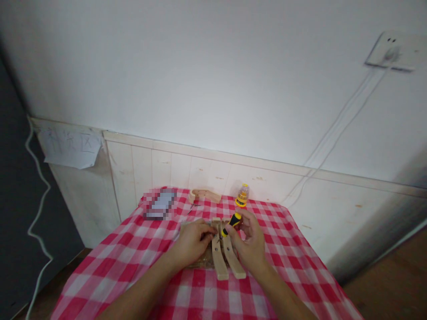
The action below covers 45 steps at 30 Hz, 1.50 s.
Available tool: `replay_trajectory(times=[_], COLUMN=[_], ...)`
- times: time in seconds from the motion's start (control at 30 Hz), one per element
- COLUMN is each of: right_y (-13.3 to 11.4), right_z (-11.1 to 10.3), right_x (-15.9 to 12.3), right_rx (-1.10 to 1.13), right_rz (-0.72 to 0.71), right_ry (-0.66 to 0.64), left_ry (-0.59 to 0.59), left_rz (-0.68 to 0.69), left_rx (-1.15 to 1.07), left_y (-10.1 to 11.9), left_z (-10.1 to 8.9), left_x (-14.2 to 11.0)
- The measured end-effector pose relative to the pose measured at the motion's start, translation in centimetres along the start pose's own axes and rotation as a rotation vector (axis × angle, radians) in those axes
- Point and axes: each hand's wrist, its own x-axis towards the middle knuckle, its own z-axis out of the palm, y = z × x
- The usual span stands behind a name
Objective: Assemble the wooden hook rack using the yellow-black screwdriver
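Observation:
Two curved pale wooden pieces (pixel 220 263) lie side by side on a brownish, partly hidden flat thing (pixel 204 261) on the table, with dark holes or screw heads along them. My right hand (pixel 251 242) grips a black-and-yellow screwdriver (pixel 235 219), slanted so its shaft points down and left to the left wooden piece. My left hand (pixel 191 242) has its fingers pinched together at that piece's left edge, close to the screwdriver's tip. Whatever small thing sits between those fingertips is hidden.
At the back of the red-and-white checked cloth (pixel 273 284) stand a clear-and-yellow bit case (pixel 242 196) and another curved wooden piece (pixel 208 194). Thin dark metal bits (pixel 194 206) lie near it. A blurred-out phone-like slab (pixel 162 204) rests at the back left. A panelled wall (pixel 173 166) borders the table.

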Motion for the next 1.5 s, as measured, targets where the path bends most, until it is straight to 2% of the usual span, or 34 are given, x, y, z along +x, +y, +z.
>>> replay_trajectory(times=[0.13, 0.3, 0.47, 0.73, 1.03, 1.27, 1.5], right_y=[-0.2, -0.2, -0.5, -0.5, -0.5, -0.8, -1.3], right_z=[0.0, -0.1, 0.0, -0.4, -0.3, -0.6, -0.2], right_x=[-0.3, -0.2, -0.2, -0.3, -0.5, -0.3, -0.2], right_rx=[-0.032, -0.074, -0.062, -0.047, 0.008, 0.019, -0.031], right_rz=[-0.028, -0.054, -0.04, -0.045, -0.007, -0.003, -0.021], right_ry=[-0.073, -0.066, -0.101, -0.117, -0.126, -0.212, -0.182], left_ry=[0.014, 0.014, -0.023, -0.043, -0.056, -0.044, -0.049], left_rz=[-0.006, 0.066, 0.117, 0.084, 0.081, 0.082, 0.084], left_rx=[-0.022, -0.16, -0.185, -0.132, -0.184, -0.164, -0.151], left_y=[0.1, -0.2, -0.4, -0.3, -0.3, -0.2, -0.6], left_z=[0.0, 0.2, 0.2, 0.2, 0.2, 0.2, 0.4], left_x=[-0.1, -0.3, -0.3, -0.3, -0.3, -0.3, -0.2])
